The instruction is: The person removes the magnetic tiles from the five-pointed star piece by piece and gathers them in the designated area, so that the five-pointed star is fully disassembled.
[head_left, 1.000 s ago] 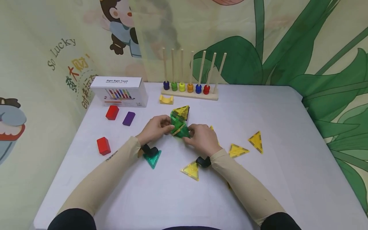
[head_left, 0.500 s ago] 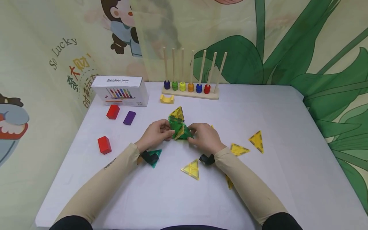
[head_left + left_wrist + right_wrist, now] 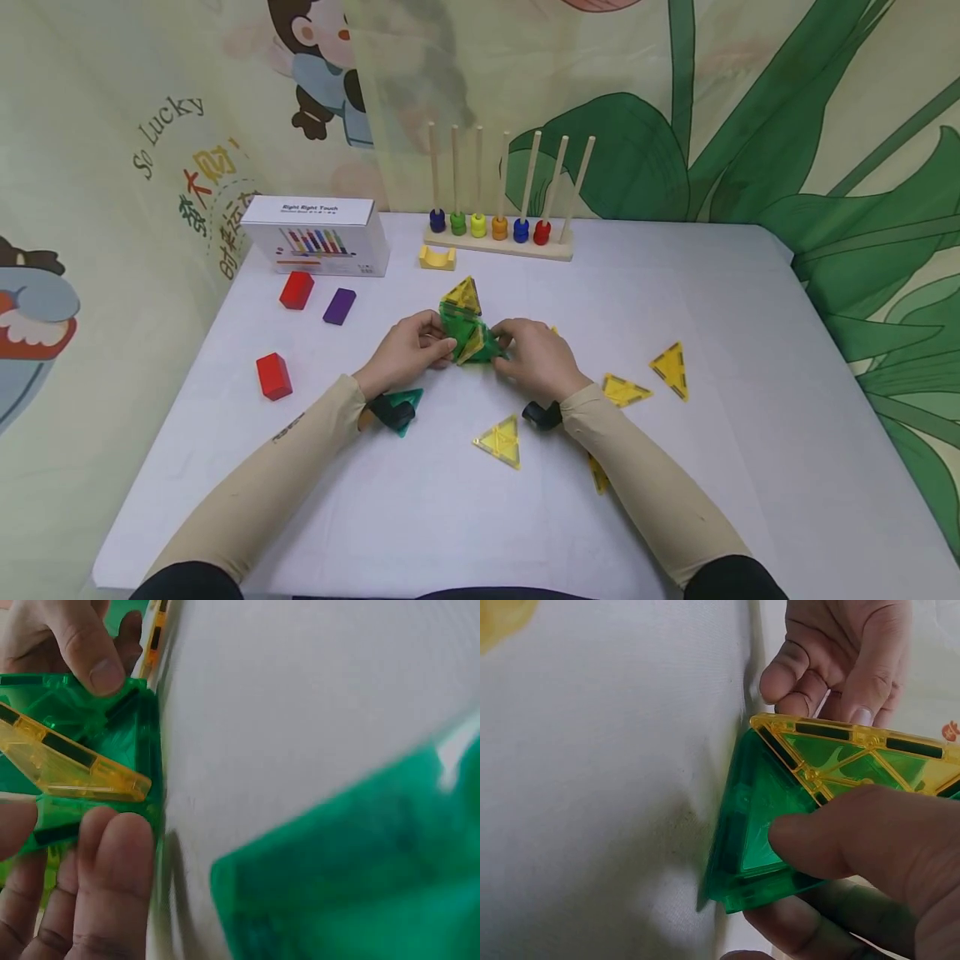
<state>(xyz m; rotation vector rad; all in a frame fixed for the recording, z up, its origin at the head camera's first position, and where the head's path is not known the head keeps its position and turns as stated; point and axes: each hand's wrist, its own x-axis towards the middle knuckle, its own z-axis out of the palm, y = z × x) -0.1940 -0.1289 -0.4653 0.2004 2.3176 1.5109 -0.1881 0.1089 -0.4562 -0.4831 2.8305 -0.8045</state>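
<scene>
A cluster of green and yellow translucent triangle tiles (image 3: 468, 333) stands on the white table (image 3: 750, 350), joined into a small raised shape. My left hand (image 3: 408, 354) grips its left side, fingertips on a green tile (image 3: 82, 817) beside a yellow one (image 3: 71, 761). My right hand (image 3: 536, 358) grips the right side, thumb pressed on a green tile (image 3: 754, 825) under a yellow-edged one (image 3: 855, 754). Both hands hold the same structure from opposite sides.
Loose yellow triangles (image 3: 498, 440) (image 3: 622, 389) (image 3: 670, 367) lie near my right arm, and a green triangle (image 3: 401, 408) lies under my left wrist. Red blocks (image 3: 273, 376) (image 3: 296, 289), a purple block (image 3: 339, 306), a white box (image 3: 318, 236), a yellow arch (image 3: 437, 257) and a peg rack with rings (image 3: 498, 221) stand behind.
The tile structure has been lowered and folded more compactly between my hands; the yellow top triangle now stands upright. Over the last half second almost nothing moved.
</scene>
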